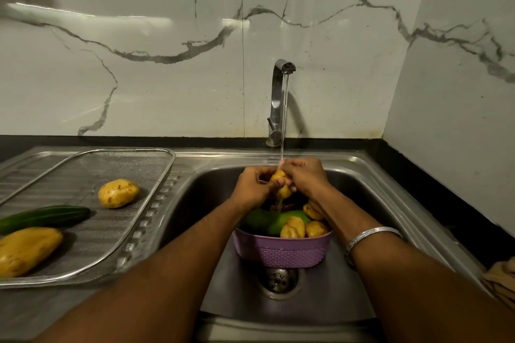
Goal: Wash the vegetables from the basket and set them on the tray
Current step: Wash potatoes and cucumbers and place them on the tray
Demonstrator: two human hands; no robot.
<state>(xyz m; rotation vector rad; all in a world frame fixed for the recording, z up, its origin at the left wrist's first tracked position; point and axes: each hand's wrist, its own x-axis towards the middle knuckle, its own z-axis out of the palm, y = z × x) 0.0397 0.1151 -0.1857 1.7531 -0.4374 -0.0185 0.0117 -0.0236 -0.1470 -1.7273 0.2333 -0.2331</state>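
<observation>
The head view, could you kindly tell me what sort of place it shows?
Most likely a home kitchen: a steel sink with a running tap, a marble-look tiled wall, and a mesh tray of washed vegetables on the drainboard.

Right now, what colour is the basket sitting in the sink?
The basket is light purple with a woven-look wall, clearest in the head view.

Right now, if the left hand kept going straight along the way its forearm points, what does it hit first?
The potato it already grips together with the right hand under the water stream. Past that, the left hand would probably reach the sink's back wall below the tap; depth is unclear.
</observation>
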